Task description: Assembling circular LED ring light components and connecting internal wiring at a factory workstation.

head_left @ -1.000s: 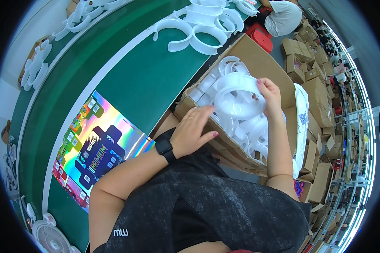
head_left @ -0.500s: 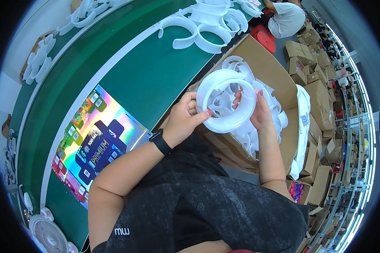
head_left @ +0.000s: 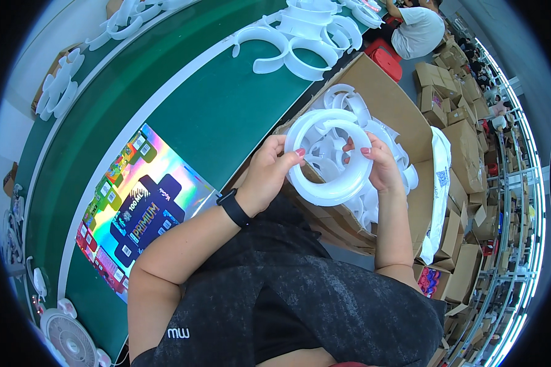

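Note:
A white, glossy plastic ring (head_left: 330,194), with what looks like a gap or overlap in its band, is held up between my two hands. My left hand (head_left: 272,166) grips its left side, thumb on the front face and fingers curled behind. On the opposite side my right hand (head_left: 379,160) pinches the rim between thumb and fingers. Directly below the ring stands an open cardboard box (head_left: 404,104) filled with similar white curved pieces (head_left: 343,98). Part of that pile shows through the ring's centre.
On the green table (head_left: 226,110), more white curved bands (head_left: 309,56) are stacked at the far end. A shiny printed sheet (head_left: 159,202) lies left of my forearm. A white fan (head_left: 70,342) is at lower left. Cardboard boxes (head_left: 465,147) crowd the right; a person (head_left: 417,30) sits beyond.
The ring has tilted and dropped slightly, its face turning more toward me. My right thumb has come round onto the front of the rim.

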Available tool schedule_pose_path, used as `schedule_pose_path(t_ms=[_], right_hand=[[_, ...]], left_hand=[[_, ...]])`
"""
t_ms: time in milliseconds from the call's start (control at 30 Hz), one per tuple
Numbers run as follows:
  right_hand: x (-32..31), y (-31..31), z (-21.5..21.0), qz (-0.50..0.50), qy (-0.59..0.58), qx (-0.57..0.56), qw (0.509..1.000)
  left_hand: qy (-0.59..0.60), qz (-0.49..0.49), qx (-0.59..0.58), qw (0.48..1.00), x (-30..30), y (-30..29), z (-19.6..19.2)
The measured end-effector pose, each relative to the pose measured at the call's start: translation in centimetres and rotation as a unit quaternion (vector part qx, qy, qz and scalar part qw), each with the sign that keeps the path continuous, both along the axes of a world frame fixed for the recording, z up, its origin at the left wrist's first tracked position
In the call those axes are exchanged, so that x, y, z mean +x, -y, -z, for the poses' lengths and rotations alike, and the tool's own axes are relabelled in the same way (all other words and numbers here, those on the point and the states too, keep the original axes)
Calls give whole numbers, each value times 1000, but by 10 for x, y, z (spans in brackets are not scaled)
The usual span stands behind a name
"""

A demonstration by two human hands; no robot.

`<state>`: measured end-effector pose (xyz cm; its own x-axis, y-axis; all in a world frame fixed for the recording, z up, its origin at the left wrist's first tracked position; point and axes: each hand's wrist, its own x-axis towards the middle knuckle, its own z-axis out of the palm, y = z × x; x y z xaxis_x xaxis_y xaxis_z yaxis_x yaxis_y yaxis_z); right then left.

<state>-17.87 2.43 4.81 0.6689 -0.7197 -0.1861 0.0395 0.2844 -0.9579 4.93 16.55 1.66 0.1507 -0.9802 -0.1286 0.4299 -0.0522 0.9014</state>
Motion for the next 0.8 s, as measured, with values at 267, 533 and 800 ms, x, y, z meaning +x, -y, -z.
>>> schedule_pose_path(t_ms=[267,533,800], right_hand=[[8,-14,-5,-61,-65,-14,996],[9,-7,-14,-22,-88,-73,993],[6,-9,-19,40,-33,-130,990]], left_hand=[[-69,-9,6,998,4,-1,-5],[-81,-79,-74,991,-7,-1,4],[-94,-54,-76,991,-17,-7,-8]])
